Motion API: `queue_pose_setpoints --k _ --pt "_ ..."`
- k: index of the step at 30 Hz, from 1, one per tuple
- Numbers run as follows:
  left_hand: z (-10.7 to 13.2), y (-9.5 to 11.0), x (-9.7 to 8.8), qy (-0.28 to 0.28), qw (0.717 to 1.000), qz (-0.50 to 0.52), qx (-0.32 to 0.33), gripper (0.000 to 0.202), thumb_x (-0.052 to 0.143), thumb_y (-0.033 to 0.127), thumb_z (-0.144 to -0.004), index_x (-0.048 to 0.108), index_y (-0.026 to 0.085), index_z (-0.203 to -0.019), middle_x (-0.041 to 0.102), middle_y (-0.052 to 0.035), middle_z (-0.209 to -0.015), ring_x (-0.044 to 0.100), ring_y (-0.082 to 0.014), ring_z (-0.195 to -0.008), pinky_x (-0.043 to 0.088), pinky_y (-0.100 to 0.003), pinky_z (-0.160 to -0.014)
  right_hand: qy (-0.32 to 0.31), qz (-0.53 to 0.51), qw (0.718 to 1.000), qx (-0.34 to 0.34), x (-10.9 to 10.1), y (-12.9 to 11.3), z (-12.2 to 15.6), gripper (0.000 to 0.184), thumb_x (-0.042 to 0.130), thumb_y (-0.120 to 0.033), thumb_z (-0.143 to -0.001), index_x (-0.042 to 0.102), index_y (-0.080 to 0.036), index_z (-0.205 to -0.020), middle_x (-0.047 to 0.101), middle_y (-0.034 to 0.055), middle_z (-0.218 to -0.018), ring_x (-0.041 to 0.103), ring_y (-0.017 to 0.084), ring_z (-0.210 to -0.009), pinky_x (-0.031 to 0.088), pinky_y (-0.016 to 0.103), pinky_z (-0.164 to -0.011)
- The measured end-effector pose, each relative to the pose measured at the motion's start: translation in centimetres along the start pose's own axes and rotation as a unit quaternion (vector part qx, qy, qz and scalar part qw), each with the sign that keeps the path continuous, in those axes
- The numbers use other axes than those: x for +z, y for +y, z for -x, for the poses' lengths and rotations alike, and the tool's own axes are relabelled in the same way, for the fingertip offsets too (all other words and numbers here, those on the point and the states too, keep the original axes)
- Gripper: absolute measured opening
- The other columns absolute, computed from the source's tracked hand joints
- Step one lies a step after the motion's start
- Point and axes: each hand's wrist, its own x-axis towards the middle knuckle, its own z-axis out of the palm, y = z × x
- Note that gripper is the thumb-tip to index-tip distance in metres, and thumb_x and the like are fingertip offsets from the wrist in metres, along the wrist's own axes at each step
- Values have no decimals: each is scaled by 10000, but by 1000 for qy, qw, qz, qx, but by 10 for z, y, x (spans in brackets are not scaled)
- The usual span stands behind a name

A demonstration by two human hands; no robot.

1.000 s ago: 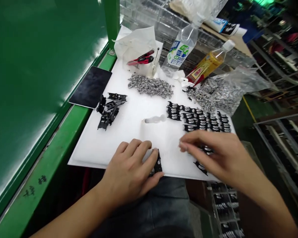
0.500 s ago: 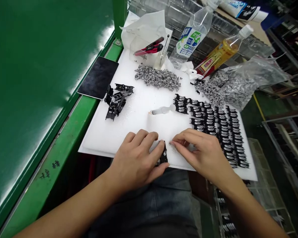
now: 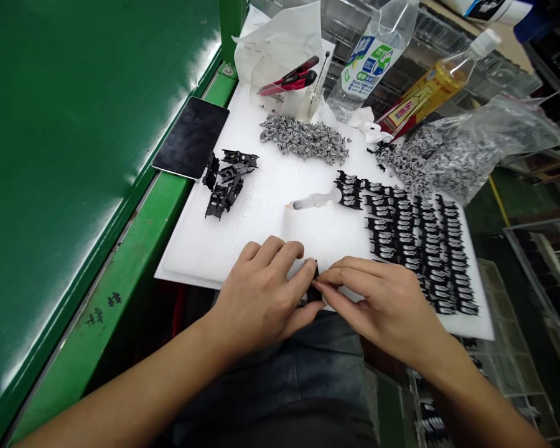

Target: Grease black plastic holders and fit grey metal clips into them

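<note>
Close to the front edge of the white foam board (image 3: 261, 230), my left hand (image 3: 266, 292) grips a small black plastic part (image 3: 314, 292) between thumb and index finger. My right hand (image 3: 378, 298) is closed in a pinch, its fingertips touching that part from the right. A tiny metal piece in this pinch is now hidden by the fingers. A syringe-like clear tube (image 3: 315, 200) lies beyond my hands. To the right stand rows of black parts with grey metal pieces in them (image 3: 406, 230). Loose black parts (image 3: 226, 183) lie at the left.
Small grey metal pieces (image 3: 303, 138) are heaped at the back, near a clear box holding red-handled cutters (image 3: 289, 81). Two bottles, one clear (image 3: 368, 65) and one yellow-labelled (image 3: 420, 96), stand behind. A plastic bag of grey pieces (image 3: 452, 155) lies right; a tablet (image 3: 191, 138) lies left.
My right hand has moved left, bringing its pinched fingertips from beside the black part onto it. My left hand keeps its hold. The whole view has shifted slightly.
</note>
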Motion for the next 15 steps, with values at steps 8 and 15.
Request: queue_pose_setpoints --k 8,15 --pt "0 0 0 -3 1000 -2 -1 487 573 568 -1013 656 179 -1294 652 -127 -1252 552 -323 -1046 394 -454 -752 -34 53 998 14 2 -3 0 143 597 -157 -1045 723 -185 -982 752 52 -889 706 181 -773 552 323 -703" --pt "1 0 -2 -10 1000 6 5 487 561 519 -1019 636 183 -1363 659 -133 -1273 566 -327 -1064 383 -450 -765 32 30 999 22 -2 -5 3 75 658 -137 -998 687 -206 -1008 737 36 -889 698 179 -773 547 325 -705"
